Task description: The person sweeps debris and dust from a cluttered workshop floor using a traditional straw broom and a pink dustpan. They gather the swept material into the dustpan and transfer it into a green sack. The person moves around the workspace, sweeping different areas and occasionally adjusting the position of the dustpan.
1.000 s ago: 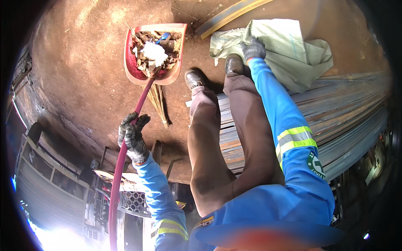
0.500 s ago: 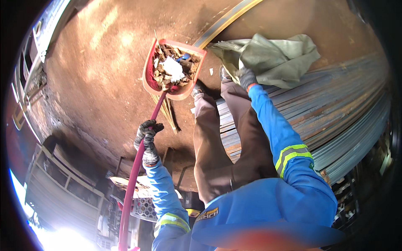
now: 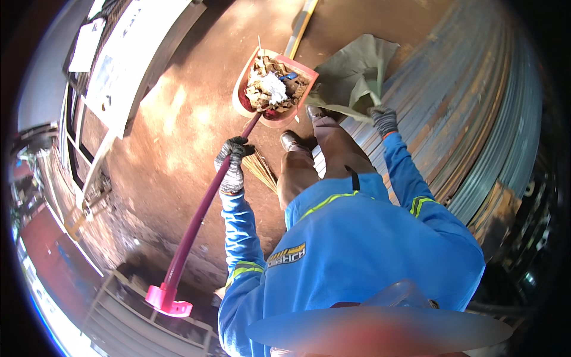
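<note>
My left hand [image 3: 232, 165], in a grey knit glove, is closed around the long dark-pink handle [image 3: 196, 221] of a dustpan [image 3: 308, 73]. The pan is raised in front of my feet, heaped with dry leaves [image 3: 259, 87], a crumpled white piece [image 3: 274, 89] and a small blue scrap. My gloved right hand [image 3: 385, 121] grips the edge of a grey-green cloth sack [image 3: 351, 68]. The sack lies spread beside the pan, its near side pulled up by that hand. Whether its mouth is open cannot be made out.
A bundle of straw bristles [image 3: 260, 169] lies on the brown ground below the pan. Long metal bars [image 3: 470, 119] are stacked along the right. A yellow-and-grey strip [image 3: 301, 27] runs away beyond the pan. Metal frames and a white panel [image 3: 137, 56] stand at the left.
My view has shifted and turned. The pink end grip of the handle has come into view at lower left. My right hand still holds the sack, which now looks more spread and upright.
</note>
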Demonstrator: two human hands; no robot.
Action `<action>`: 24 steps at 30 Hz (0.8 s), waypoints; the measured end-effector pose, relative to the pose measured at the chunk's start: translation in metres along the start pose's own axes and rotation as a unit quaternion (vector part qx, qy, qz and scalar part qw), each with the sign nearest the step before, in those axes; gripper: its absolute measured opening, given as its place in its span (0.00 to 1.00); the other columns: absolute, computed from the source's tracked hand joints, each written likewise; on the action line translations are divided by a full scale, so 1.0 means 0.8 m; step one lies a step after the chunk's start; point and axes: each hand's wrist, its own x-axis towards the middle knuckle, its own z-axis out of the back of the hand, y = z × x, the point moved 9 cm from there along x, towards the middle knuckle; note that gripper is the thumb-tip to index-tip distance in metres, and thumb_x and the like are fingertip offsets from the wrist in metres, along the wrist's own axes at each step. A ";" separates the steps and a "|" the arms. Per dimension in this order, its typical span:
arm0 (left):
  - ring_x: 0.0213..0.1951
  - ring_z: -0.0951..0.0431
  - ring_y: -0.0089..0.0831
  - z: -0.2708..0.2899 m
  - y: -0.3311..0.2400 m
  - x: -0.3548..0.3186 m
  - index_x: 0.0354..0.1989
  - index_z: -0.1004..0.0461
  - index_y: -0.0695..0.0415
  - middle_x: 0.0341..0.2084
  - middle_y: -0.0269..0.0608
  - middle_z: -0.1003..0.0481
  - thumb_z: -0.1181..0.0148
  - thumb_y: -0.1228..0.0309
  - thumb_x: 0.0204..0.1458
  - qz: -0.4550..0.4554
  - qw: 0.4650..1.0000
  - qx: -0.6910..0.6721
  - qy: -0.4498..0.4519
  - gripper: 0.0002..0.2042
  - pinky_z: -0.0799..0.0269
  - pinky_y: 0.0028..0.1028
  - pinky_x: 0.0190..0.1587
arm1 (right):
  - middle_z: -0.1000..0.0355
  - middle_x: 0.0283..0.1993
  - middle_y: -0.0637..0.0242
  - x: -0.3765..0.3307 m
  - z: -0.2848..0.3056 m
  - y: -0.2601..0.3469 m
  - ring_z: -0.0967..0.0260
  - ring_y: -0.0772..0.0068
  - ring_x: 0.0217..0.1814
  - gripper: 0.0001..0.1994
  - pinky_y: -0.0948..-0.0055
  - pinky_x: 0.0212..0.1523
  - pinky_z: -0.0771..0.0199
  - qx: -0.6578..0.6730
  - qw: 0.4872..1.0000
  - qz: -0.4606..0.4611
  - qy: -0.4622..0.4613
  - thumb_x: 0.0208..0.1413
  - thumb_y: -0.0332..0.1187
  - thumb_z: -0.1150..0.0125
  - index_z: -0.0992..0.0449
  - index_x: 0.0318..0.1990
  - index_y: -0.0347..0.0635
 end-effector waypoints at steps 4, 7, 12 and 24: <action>0.30 0.23 0.40 0.005 -0.032 -0.017 0.39 0.33 0.69 0.30 0.49 0.27 0.49 0.60 0.50 0.008 0.998 -0.044 0.038 0.20 0.27 0.37 0.38 | 0.30 0.21 0.68 -0.070 0.094 0.045 0.36 0.77 0.18 0.06 0.77 0.16 0.34 0.071 0.994 -0.010 -0.086 0.45 0.24 0.43 0.23 0.33 0.39; 0.30 0.23 0.42 0.019 -0.063 -0.038 0.40 0.33 0.69 0.32 0.50 0.27 0.49 0.60 0.50 -0.031 0.996 -0.048 0.066 0.20 0.26 0.39 0.37 | 0.29 0.24 0.65 -0.143 0.099 0.055 0.35 0.76 0.18 0.08 0.78 0.17 0.32 0.070 0.994 -0.012 -0.087 0.46 0.24 0.44 0.24 0.35 0.37; 0.30 0.23 0.44 0.016 -0.081 -0.034 0.42 0.35 0.70 0.33 0.53 0.28 0.48 0.57 0.49 -0.018 0.996 -0.013 0.091 0.24 0.26 0.41 0.37 | 0.26 0.30 0.59 -0.162 0.119 0.031 0.30 0.70 0.24 0.11 0.73 0.24 0.28 0.038 0.992 -0.037 -0.111 0.44 0.23 0.46 0.24 0.38 0.39; 0.30 0.23 0.47 -0.039 -0.074 0.005 0.40 0.34 0.71 0.33 0.54 0.27 0.47 0.61 0.48 0.041 0.998 -0.034 0.044 0.21 0.26 0.44 0.36 | 0.31 0.45 0.57 -0.006 0.094 -0.049 0.34 0.56 0.50 0.17 0.62 0.50 0.34 -0.477 0.864 -0.163 0.002 0.39 0.37 0.40 0.26 0.42 0.52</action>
